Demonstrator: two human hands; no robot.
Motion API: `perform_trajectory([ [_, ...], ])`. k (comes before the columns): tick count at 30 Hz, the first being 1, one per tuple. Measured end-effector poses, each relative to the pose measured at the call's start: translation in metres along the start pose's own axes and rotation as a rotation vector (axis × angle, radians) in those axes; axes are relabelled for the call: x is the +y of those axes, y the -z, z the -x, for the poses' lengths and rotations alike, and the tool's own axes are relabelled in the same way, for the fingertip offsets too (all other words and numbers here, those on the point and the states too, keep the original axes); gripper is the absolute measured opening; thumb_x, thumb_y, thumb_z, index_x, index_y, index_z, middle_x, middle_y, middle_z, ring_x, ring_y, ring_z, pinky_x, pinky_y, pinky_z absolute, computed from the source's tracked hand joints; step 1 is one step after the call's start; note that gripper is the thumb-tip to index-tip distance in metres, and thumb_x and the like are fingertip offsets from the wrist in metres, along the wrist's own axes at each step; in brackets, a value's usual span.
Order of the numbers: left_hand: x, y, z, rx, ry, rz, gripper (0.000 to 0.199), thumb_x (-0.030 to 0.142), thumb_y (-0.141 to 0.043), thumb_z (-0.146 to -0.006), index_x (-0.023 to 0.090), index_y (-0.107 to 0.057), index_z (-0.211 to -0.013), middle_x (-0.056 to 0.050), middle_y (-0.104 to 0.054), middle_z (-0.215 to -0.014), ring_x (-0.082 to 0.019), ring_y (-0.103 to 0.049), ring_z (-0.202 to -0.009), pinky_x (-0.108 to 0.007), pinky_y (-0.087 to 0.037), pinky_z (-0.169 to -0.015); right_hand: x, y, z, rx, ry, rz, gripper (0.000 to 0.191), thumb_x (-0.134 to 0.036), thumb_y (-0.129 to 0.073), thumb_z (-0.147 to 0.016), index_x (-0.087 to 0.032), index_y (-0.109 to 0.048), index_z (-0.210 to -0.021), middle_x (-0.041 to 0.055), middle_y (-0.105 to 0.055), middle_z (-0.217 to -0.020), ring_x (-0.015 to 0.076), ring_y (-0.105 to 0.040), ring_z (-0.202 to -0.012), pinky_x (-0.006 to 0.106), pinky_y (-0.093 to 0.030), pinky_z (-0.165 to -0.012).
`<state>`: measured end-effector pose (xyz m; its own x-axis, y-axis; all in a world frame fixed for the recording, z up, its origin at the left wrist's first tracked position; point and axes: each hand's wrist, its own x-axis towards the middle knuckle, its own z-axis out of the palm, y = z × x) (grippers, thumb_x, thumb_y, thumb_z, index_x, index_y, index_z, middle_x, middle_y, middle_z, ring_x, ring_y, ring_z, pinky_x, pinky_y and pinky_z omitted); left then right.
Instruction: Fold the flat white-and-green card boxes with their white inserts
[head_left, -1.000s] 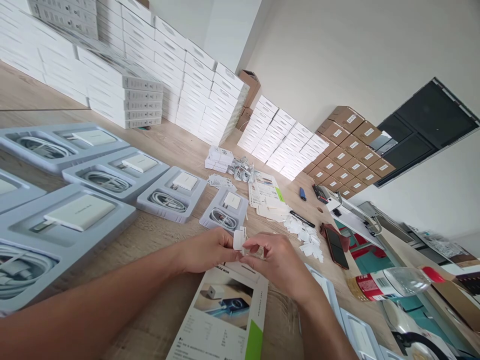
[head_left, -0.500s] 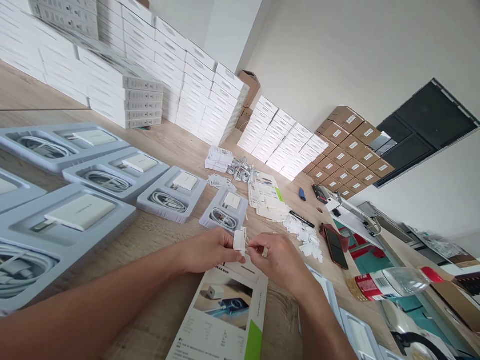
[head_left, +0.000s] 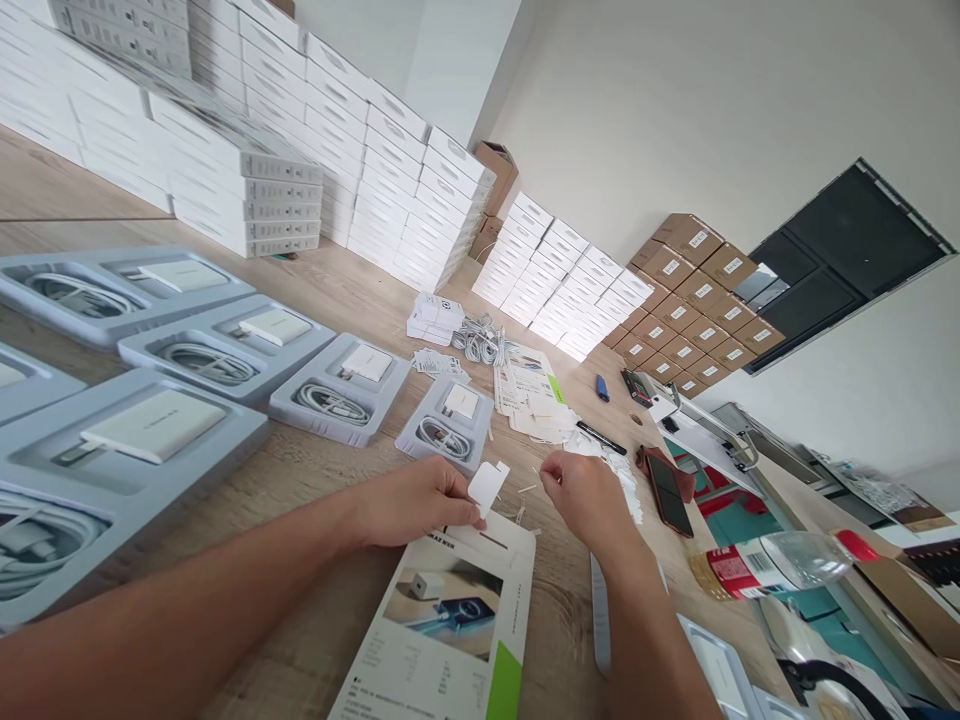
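Pinched between the thumb and fingers of my left hand (head_left: 429,503) is a small white paper piece (head_left: 487,487) with a notched corner. Below it lies a flat printed card sleeve (head_left: 427,640) showing a charger and phone picture and a green corner; my left fingertips are at its top end. To the right, my right hand (head_left: 589,490) is closed with its fingertips together, apart from the paper piece. Whether anything is in those fingers cannot be made out. Thin white slivers lie on the table between the hands.
Blue-grey trays (head_left: 341,432) with chargers and coiled cables stand at left. Beyond are bundled cables (head_left: 480,340), paper scraps (head_left: 551,415), a black pen (head_left: 600,437) and a phone (head_left: 669,495). A bottle (head_left: 780,560) is at right. White boxes (head_left: 281,215) are stacked behind.
My right hand has moved away to the right from the paper piece. The left hand stays in place, and the paper piece is now tilted with its flat face showing.
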<state>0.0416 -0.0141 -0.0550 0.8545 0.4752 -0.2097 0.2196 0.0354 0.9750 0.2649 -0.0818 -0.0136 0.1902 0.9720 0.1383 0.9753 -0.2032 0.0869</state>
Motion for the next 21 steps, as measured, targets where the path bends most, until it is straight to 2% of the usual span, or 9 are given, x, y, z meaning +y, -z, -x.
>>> perform_trajectory([
  [3, -0.002, -0.001, -0.001, 0.011, -0.001, 0.062, 0.028, 0.042, -0.064, -0.075, 0.016, -0.072, -0.069, 0.0, -0.055, -0.058, -0.011, -0.041, -0.05, -0.021, -0.029, -0.048, -0.001, -0.001, 0.001, -0.009, -0.001, -0.054, 0.016, -0.014, -0.059, -0.082, -0.025, -0.07, -0.082, 0.0015, -0.073, -0.078, 0.0208, -0.062, -0.074, 0.028, -0.032, -0.063],
  [5, -0.002, -0.001, -0.002, 0.019, -0.007, 0.1, 0.028, 0.043, -0.065, -0.075, 0.017, -0.073, -0.071, 0.0, -0.058, -0.06, -0.012, -0.044, -0.051, -0.022, -0.03, -0.049, -0.004, 0.001, 0.002, 0.002, 0.018, -0.165, 0.015, -0.02, -0.059, -0.084, -0.024, -0.07, -0.077, 0.0014, -0.072, -0.077, 0.0203, -0.06, -0.073, 0.029, -0.034, -0.065],
  [7, -0.002, 0.0, -0.001, 0.031, -0.019, 0.124, 0.028, 0.044, -0.065, -0.075, 0.017, -0.074, -0.073, 0.0, -0.06, -0.061, -0.012, -0.046, -0.052, -0.022, -0.031, -0.05, -0.009, 0.005, 0.004, -0.001, 0.067, -0.376, 0.02, -0.03, -0.057, -0.088, -0.022, -0.07, -0.075, 0.0015, -0.071, -0.076, 0.0191, -0.059, -0.072, 0.029, -0.037, -0.066],
  [10, 0.001, 0.001, 0.0, 0.085, -0.066, 0.097, 0.028, 0.045, -0.064, -0.075, 0.02, -0.076, -0.077, 0.001, -0.063, -0.062, -0.014, -0.05, -0.055, -0.023, -0.033, -0.053, -0.024, 0.009, 0.007, -0.059, 0.161, -0.741, 0.024, -0.04, -0.056, -0.09, -0.022, -0.071, -0.088, 0.0016, -0.071, -0.085, 0.0177, -0.059, -0.076, 0.028, -0.041, -0.068],
  [13, 0.004, 0.002, 0.0, 0.136, -0.123, 0.03, 0.028, 0.045, -0.064, -0.075, 0.021, -0.077, -0.079, 0.001, -0.066, -0.067, -0.016, -0.056, -0.063, -0.024, -0.036, -0.057, -0.041, 0.009, 0.01, -0.05, 0.199, -0.907, 0.017, -0.035, -0.062, -0.086, -0.021, -0.071, -0.085, -0.0001, -0.068, -0.082, 0.0156, -0.057, -0.074, 0.026, -0.04, -0.066],
  [16, 0.004, 0.002, 0.0, 0.149, -0.135, 0.021, 0.027, 0.044, -0.064, -0.076, 0.02, -0.077, -0.081, 0.0, -0.069, -0.073, -0.019, -0.06, -0.071, -0.025, -0.039, -0.061, -0.047, 0.007, 0.012, -0.01, 0.159, -1.066, 0.015, -0.032, -0.062, -0.085, -0.02, -0.066, -0.077, -0.0018, -0.064, -0.072, 0.0139, -0.056, -0.068, 0.025, -0.041, -0.065],
  [19, 0.001, 0.005, -0.001, 0.177, -0.12, 0.081, 0.029, 0.035, -0.067, -0.073, 0.021, -0.074, -0.097, 0.0, -0.071, -0.081, -0.02, -0.063, -0.076, -0.026, -0.043, -0.066, -0.04, 0.01, 0.013, 0.021, 0.099, -1.19, 0.02, -0.035, -0.06, -0.088, -0.02, -0.058, -0.076, -0.002, -0.063, -0.068, 0.015, -0.061, -0.068, 0.024, -0.041, -0.062],
  [21, 0.0, 0.009, -0.002, 0.222, -0.099, 0.165, 0.05, 0.029, -0.07, -0.07, 0.022, -0.065, -0.119, 0.0, -0.072, -0.086, -0.021, -0.065, -0.08, -0.028, -0.045, -0.069, -0.032, 0.014, 0.015, 0.059, 0.068, -1.128, 0.021, -0.036, -0.059, -0.089, -0.02, -0.057, -0.076, -0.0008, -0.065, -0.067, 0.0164, -0.064, -0.068, 0.024, -0.041, -0.06],
])
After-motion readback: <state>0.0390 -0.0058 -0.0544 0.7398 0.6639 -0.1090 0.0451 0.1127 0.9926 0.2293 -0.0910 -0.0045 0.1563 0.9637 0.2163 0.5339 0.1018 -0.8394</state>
